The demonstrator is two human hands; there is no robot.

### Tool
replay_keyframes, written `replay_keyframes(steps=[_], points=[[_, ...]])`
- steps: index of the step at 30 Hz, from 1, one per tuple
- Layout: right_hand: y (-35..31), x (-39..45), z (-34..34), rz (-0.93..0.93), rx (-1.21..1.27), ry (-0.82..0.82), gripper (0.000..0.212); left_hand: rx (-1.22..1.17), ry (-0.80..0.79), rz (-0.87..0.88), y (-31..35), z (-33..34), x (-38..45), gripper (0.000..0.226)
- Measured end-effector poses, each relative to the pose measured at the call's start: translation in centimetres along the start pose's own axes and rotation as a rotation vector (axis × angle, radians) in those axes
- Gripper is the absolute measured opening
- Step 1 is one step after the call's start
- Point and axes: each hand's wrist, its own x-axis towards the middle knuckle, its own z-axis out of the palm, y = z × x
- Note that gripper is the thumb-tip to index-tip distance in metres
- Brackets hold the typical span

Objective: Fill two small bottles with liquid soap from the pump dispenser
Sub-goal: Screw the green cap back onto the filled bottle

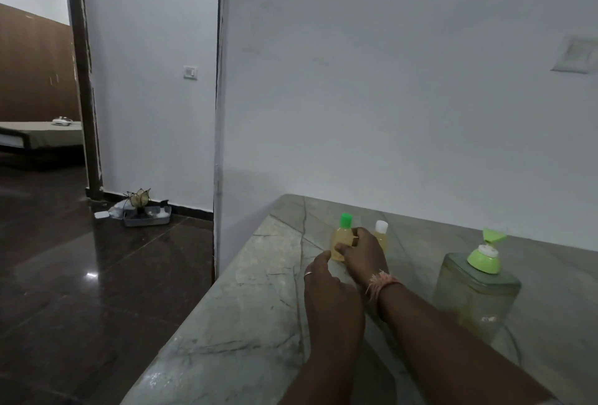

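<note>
Two small bottles of yellow liquid stand upright near the wall on the grey stone counter [246, 317]. The green-capped bottle [341, 236] is on the left and the white-capped bottle [381, 231] is on the right, partly hidden behind my right hand. My right hand [362, 252] is wrapped around the green-capped bottle's right side. My left hand [326, 278], wearing a ring, sits just in front of that bottle with a fingertip touching its base. The large clear pump dispenser [475, 291] with a green pump head stands to the right, apart from both hands.
The counter's left edge drops to a dark polished floor. A white wall runs close behind the bottles. On the floor by the far wall sits a tray with a lotus-shaped ornament [144, 210].
</note>
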Motion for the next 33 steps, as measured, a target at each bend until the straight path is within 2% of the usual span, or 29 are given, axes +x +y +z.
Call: replay_keyframes(steps=[5, 13, 16, 20, 23, 25, 28, 30, 33], points=[[0.2, -2.0, -0.5, 0.028, -0.020, 0.025, 0.050, -0.011, -0.018, -0.009, 0.2, -0.1, -0.2, 0.056], [-0.4, -7.8, -5.9, -0.016, -0.023, 0.126, 0.014, 0.012, -0.083, 0.019, 1.1, -0.6, -1.7, 0.053], [-0.5, -10.2, -7.8, -0.068, -0.024, 0.134, 0.009, -0.017, -0.132, 0.062, 3.3, -0.9, -3.3, 0.048], [0.5, -13.0, -10.6, -0.128, -0.060, 0.185, 0.019, -0.036, -0.220, 0.097, 6.1, -1.1, -5.8, 0.048], [1.8, -14.9, -13.1, -0.144, -0.061, 0.372, 0.035, -0.020, -0.269, 0.067, 6.8, -0.6, -6.9, 0.048], [2.9, -15.5, -14.9, -0.092, -0.019, 0.520, 0.040, -0.045, -0.303, 0.029, 6.9, 0.0, -7.5, 0.046], [4.9, -14.6, -17.2, 0.062, 0.149, 0.674, 0.032, -0.098, -0.368, -0.006, 7.1, 1.3, -8.2, 0.044], [6.1, -13.0, -18.0, 0.174, 0.273, 0.663, 0.035, -0.127, -0.410, -0.017, 7.0, 2.9, -8.1, 0.049], [7.2, -10.3, -17.6, 0.217, 0.350, 0.467, 0.055, -0.191, -0.506, -0.034, 7.1, 5.6, -7.1, 0.055]])
